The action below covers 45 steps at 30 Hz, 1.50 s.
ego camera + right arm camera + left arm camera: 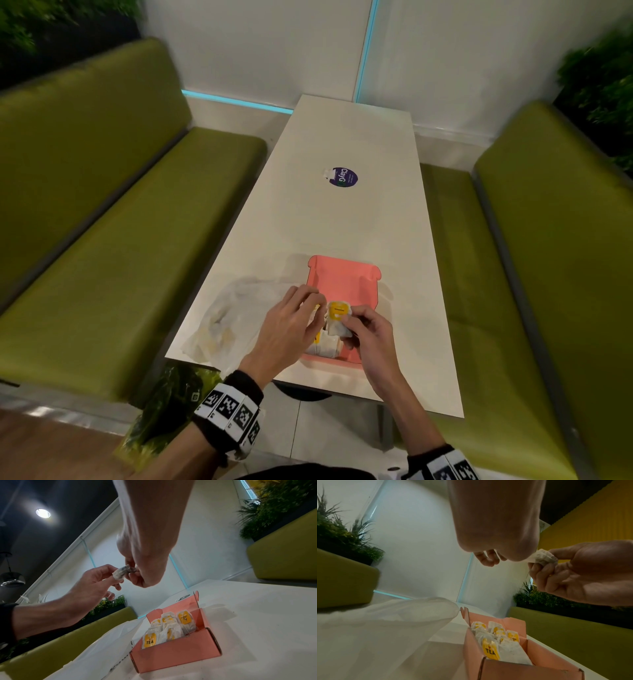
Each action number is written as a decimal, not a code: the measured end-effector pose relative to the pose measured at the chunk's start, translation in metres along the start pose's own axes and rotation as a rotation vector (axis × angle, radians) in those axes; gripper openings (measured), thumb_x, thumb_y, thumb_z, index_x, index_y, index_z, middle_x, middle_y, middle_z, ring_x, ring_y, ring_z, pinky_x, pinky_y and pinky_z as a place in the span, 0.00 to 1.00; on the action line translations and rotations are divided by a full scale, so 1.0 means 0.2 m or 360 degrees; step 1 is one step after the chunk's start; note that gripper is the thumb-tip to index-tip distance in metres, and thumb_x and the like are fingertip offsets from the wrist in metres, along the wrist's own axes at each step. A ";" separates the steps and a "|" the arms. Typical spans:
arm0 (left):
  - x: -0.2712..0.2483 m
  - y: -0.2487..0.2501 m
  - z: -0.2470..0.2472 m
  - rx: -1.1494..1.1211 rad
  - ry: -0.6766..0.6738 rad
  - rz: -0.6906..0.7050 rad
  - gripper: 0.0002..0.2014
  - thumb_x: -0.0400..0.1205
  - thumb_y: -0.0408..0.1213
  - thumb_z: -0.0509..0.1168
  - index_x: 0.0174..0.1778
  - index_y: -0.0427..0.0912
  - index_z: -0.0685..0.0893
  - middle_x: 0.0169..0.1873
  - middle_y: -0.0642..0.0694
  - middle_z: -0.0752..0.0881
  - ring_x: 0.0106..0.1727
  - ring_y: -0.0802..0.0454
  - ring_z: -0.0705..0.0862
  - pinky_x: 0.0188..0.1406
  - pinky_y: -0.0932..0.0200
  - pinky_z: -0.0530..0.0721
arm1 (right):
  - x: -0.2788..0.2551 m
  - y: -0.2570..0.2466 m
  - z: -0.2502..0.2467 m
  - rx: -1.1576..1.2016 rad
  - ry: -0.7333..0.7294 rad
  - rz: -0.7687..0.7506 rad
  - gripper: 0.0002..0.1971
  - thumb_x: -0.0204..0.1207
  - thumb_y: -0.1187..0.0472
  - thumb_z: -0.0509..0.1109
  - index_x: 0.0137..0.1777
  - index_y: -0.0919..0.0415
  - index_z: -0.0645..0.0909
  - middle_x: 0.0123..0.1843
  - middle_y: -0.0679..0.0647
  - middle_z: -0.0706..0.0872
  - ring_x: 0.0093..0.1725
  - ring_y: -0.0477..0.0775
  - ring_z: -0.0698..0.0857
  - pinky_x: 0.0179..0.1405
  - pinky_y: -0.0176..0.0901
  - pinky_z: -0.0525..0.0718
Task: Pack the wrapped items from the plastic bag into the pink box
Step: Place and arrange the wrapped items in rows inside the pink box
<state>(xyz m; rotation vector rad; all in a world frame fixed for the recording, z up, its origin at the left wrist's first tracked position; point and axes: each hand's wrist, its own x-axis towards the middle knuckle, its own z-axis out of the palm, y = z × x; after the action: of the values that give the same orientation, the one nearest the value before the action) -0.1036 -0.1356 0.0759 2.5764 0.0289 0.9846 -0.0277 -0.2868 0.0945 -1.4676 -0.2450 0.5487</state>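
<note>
The box (342, 284) sits on the desk (342, 212) near its front edge, lid open toward the far end. The bag (226, 318) lies on the desk just left of the box, touching it. Packets (164, 630) stand in rows inside the box. Both hands are above the box's near end, the left hand (287, 329) on the left, the right hand (370, 335) on the right, with one packet (337, 317) between them. A sticker (343, 177) lies farther back on the desk. Benches (113, 240) flank the desk on both sides.
</note>
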 end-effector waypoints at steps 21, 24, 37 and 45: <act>-0.06 0.12 0.03 -0.0390 0.0090 -0.0356 0.03 0.84 0.38 0.63 0.51 0.47 0.75 0.50 0.53 0.77 0.45 0.56 0.78 0.39 0.63 0.79 | 0.00 0.01 0.04 0.0290 -0.0086 0.0087 0.04 0.81 0.66 0.69 0.49 0.62 0.87 0.41 0.58 0.86 0.39 0.52 0.83 0.38 0.44 0.81; -0.03 0.10 0.03 -0.0526 0.0193 -0.0481 0.03 0.83 0.34 0.65 0.48 0.44 0.76 0.44 0.52 0.80 0.39 0.57 0.77 0.36 0.62 0.78 | 0.00 0.03 0.03 0.0167 -0.0088 0.0074 0.03 0.80 0.66 0.72 0.48 0.60 0.88 0.37 0.56 0.84 0.34 0.49 0.79 0.34 0.42 0.75; 0.07 0.08 -0.02 -0.0713 0.0221 -0.0585 0.08 0.75 0.24 0.71 0.43 0.39 0.81 0.36 0.52 0.83 0.35 0.53 0.80 0.29 0.60 0.79 | 0.02 0.02 0.00 0.0176 -0.0214 0.0164 0.03 0.79 0.66 0.72 0.46 0.63 0.86 0.40 0.60 0.82 0.42 0.59 0.77 0.39 0.48 0.72; 0.09 0.06 -0.05 -0.0806 0.0033 -0.0631 0.15 0.78 0.23 0.68 0.46 0.51 0.81 0.40 0.53 0.84 0.40 0.53 0.82 0.33 0.65 0.78 | 0.02 0.00 -0.04 0.0196 -0.0259 0.0188 0.04 0.78 0.67 0.73 0.44 0.58 0.88 0.43 0.58 0.84 0.46 0.58 0.81 0.47 0.54 0.77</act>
<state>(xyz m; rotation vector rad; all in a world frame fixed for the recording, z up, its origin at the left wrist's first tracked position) -0.0983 -0.1398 0.0981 1.9955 0.2522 0.7501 -0.0207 -0.2916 0.0926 -1.3254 -0.2486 0.7677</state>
